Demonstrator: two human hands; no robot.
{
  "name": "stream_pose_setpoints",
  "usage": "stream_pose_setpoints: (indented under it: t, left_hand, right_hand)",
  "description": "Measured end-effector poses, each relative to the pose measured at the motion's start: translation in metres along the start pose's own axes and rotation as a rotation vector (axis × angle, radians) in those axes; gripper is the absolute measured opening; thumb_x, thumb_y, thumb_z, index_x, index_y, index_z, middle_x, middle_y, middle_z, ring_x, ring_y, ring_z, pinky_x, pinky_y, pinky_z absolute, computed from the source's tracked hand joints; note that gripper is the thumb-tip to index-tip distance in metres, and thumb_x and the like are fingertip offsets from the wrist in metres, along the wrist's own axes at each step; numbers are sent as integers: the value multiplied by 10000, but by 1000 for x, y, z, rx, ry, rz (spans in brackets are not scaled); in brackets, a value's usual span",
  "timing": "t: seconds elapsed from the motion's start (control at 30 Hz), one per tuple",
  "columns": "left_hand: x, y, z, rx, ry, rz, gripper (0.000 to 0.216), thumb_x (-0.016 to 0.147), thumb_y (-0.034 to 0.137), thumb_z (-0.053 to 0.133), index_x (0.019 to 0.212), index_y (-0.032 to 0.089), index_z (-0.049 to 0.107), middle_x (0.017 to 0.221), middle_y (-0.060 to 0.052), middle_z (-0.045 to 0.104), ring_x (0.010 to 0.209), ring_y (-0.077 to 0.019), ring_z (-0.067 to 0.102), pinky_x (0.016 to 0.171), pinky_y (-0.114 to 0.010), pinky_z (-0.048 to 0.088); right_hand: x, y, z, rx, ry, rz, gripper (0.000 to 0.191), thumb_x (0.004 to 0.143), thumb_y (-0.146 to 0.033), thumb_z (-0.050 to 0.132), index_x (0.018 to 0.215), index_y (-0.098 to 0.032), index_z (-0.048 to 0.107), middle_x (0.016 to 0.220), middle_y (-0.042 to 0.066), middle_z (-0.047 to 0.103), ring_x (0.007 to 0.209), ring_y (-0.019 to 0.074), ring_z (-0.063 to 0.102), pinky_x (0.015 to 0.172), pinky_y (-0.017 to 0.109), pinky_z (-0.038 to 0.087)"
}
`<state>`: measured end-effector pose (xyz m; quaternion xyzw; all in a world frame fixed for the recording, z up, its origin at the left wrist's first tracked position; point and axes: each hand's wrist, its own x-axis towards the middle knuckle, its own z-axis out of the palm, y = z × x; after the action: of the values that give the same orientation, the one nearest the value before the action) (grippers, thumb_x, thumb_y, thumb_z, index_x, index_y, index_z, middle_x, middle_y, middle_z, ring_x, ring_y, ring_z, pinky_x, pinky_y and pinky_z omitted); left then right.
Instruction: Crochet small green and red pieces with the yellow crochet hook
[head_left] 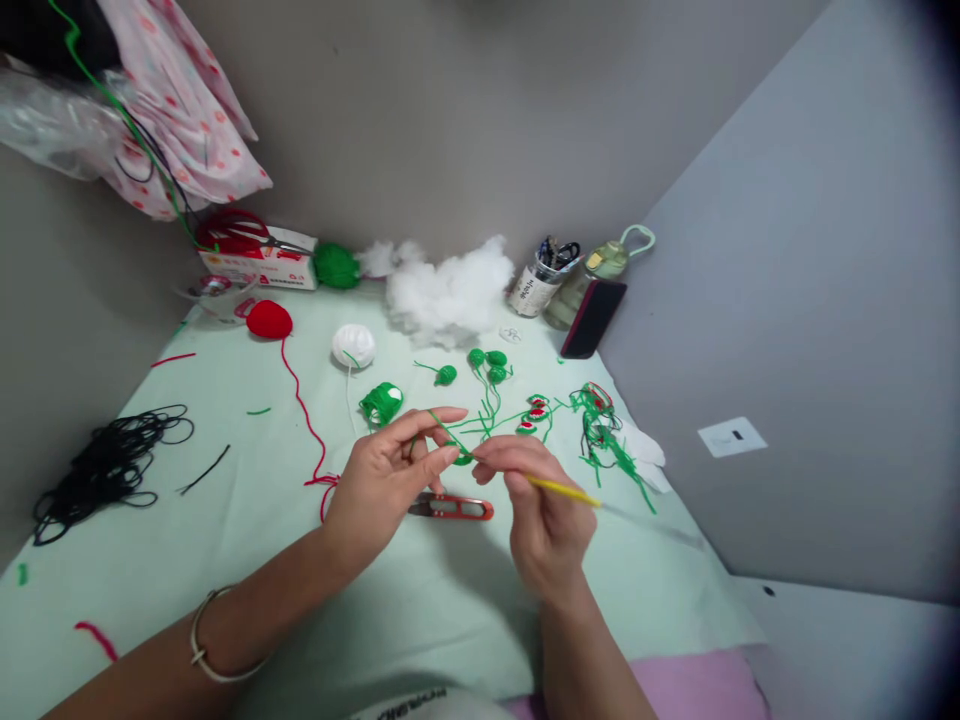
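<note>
My left hand point(394, 465) pinches a small piece of green crochet point(461, 455), with green yarn point(442, 425) stretched over its raised index finger. In my right hand point(544, 505) is a crochet hook with a yellow handle point(566, 490); its tip meets the green yarn beside my left fingertips. The fingers partly hide the green piece. Just below the hands lies a pair of orange thread snips point(457, 508). A small green yarn ball point(381, 402) rests beyond my left hand.
Farther back are a red yarn ball point(270, 319), a white yarn ball point(353, 345), white stuffing point(450, 295), small green crocheted balls point(496, 366) and a leaning phone point(593, 320). Tangled green scraps point(600, 425) lie right, black cord point(105, 470) left. Grey partitions point(465, 130) enclose the table.
</note>
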<state>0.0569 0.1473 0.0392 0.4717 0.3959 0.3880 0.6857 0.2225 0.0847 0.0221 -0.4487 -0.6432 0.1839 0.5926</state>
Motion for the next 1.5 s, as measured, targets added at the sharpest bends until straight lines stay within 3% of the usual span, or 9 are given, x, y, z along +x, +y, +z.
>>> stream_pose_setpoints:
  t: [0.17, 0.33, 0.5, 0.6, 0.73, 0.87, 1.0, 1.2, 1.5]
  left_hand:
    - [-1, -3, 2, -165, -32, -66, 485, 792, 278, 843, 1262, 253, 725, 804, 47, 574, 562, -57, 508, 567, -202, 503]
    - [6, -6, -3, -421, -257, -303, 406, 851, 290, 798, 1235, 168, 748, 505, 123, 287, 466, -43, 203, 500, -160, 405]
    - [4, -4, -3, -260, -120, -171, 415, 832, 276, 809, 1237, 211, 744, 672, 70, 510, 453, -28, 356, 502, -192, 435]
    - [0, -5, 0, -185, -67, -125, 526, 806, 299, 835, 1312, 247, 702, 840, 36, 606, 520, -58, 557, 521, -209, 467]
    - [-1, -9, 1, -309, -133, -185, 507, 817, 293, 833, 1304, 223, 712, 781, 52, 595, 492, -25, 489, 564, -197, 481]
    - [1, -9, 0, -374, -226, -268, 440, 860, 266, 790, 1290, 193, 728, 587, 95, 440, 481, -37, 379, 628, -211, 501]
    - [4, -6, -3, -411, -220, -282, 388, 872, 238, 759, 1259, 212, 749, 602, 93, 409, 499, -41, 331, 670, -206, 523]
    - [10, -1, -9, -420, -226, -328, 284, 823, 219, 774, 1100, 172, 822, 529, 95, 316, 500, -53, 248, 630, -188, 508]
    - [9, -1, -12, -411, -285, -312, 287, 851, 214, 745, 1130, 202, 812, 577, 86, 344, 504, -55, 248, 667, -214, 538]
  right_hand:
    - [-13, 6, 6, -387, -74, -115, 494, 929, -109, 635, 1296, -434, 697, 1148, 43, 765, 1009, 224, 719, 805, 365, 616]
    - [-7, 4, 9, -193, 111, -52, 397, 947, -132, 623, 1226, -387, 743, 1047, 56, 757, 947, 227, 707, 795, 403, 606]
    - [6, 0, 9, 260, 223, 272, 227, 1013, -272, 558, 983, -279, 783, 880, 45, 714, 646, 153, 630, 580, 327, 551]
    - [-1, 4, 14, 42, 143, 179, 213, 966, -234, 635, 1045, -332, 807, 964, 51, 745, 778, 187, 677, 677, 356, 579]
    - [-12, 8, 21, -238, 93, -30, 421, 898, -156, 712, 1207, -439, 755, 1116, 38, 756, 946, 218, 693, 772, 371, 581]
    - [-4, 4, 18, -64, 180, 87, 307, 955, -173, 644, 1132, -382, 784, 979, 36, 755, 874, 200, 688, 734, 365, 575]
    - [6, 1, 14, 111, 230, 178, 176, 977, -267, 629, 987, -314, 799, 854, 22, 746, 676, 164, 646, 652, 356, 560]
    - [7, 5, 10, 362, 281, 360, 141, 947, -331, 678, 916, -256, 794, 861, 34, 747, 643, 148, 663, 576, 313, 563]
    - [12, 3, 6, 504, 297, 447, 150, 898, -372, 734, 864, -237, 789, 791, 20, 728, 585, 112, 630, 522, 250, 539]
